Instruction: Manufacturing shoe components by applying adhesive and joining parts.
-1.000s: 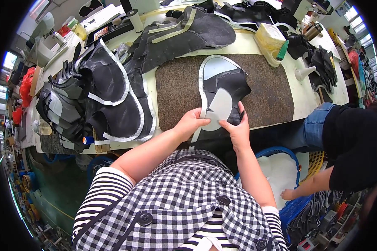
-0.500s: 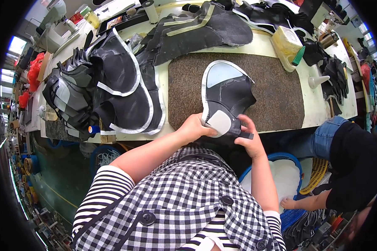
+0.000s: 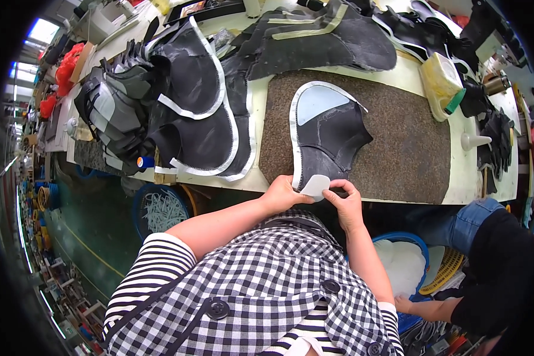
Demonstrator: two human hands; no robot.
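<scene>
A black shoe upper with a white taped edge lies on the brown mat, its lower end at the table's front edge. A pale blue patch covers its far tip. My left hand is closed on the lower left end of the upper, thumb toward a small off-white patch. My right hand pinches the right edge of that patch between thumb and fingers. The patch stands tilted over the lower end of the upper and hides part of it.
Stacked black uppers lie left of the brown mat. A glue container with a green piece and a white nozzle stand to the right. Below are a blue basket and a tub, beside a co-worker's arm.
The off-white patch, earlier flat on the upper, is now tilted up near its lower end. My right hand has moved in to pinch it. The dark strip by that hand no longer shows.
</scene>
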